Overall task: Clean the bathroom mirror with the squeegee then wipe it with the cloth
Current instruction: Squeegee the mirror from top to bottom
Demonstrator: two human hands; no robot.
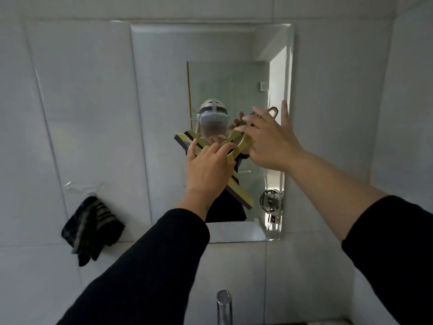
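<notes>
You have: two hands (208, 170) (269, 139), one squeegee (241, 193), one mirror (164, 90), one cloth (92, 227), one tap (224, 306).

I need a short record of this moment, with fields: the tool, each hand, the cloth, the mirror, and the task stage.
tool: yellow squeegee, blade set diagonally against the mirror
left hand: fingers on the squeegee frame, pressing it to the glass
right hand: fingers spread, at the squeegee handle, grip not clear
cloth: dark, striped, hanging from a clear wall hook left of the mirror, untouched
mirror: rectangular, on the white tiled wall
task stage: squeegee step; cloth wipe not yet begun
</notes>
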